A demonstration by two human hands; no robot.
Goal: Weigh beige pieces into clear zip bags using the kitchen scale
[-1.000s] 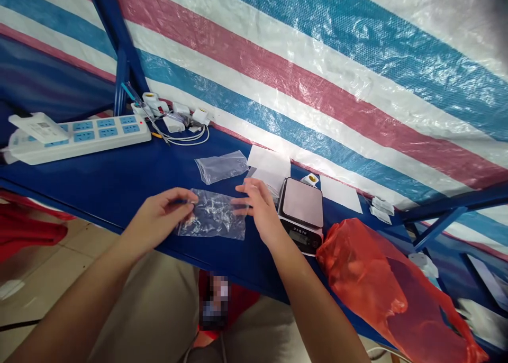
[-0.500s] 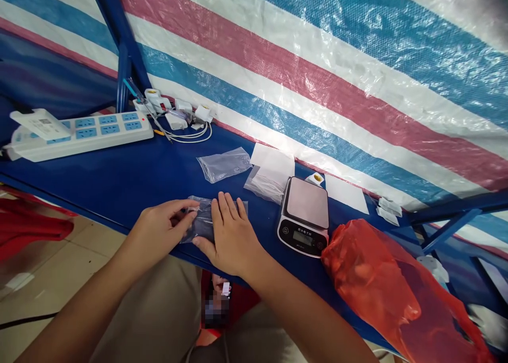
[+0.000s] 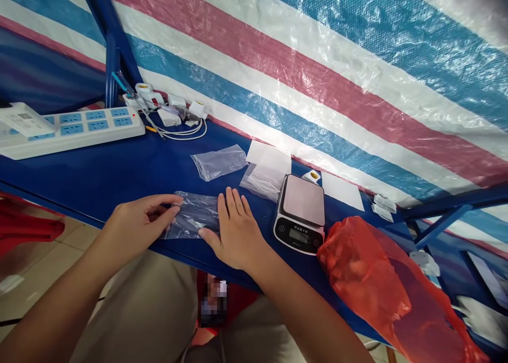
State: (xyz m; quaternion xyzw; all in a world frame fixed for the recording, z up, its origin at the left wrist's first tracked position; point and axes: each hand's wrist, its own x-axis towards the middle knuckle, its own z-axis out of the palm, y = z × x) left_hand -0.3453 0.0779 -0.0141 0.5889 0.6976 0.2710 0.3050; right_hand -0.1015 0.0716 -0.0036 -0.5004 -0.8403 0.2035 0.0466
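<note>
A small clear plastic bag (image 3: 194,218) lies flat on the blue table (image 3: 119,172) near its front edge. My left hand (image 3: 137,224) pinches the bag's left end between thumb and fingers. My right hand (image 3: 236,232) rests flat on the bag's right end, fingers stretched out and together, pressing it down. A second clear bag (image 3: 219,162) lies further back. A small digital scale (image 3: 300,213) sits just right of my right hand.
A white power strip (image 3: 75,127) lies at the back left, with white adapters and cables (image 3: 174,117) beside it. White paper sheets (image 3: 270,159) and a bag of white pieces (image 3: 260,183) lie behind the scale. A red plastic bag (image 3: 381,294) fills the right. A striped tarp (image 3: 317,61) backs the table.
My right hand came down from the bag's right edge and now lies flat on it. My left hand drew the bag's left end a little leftward.
</note>
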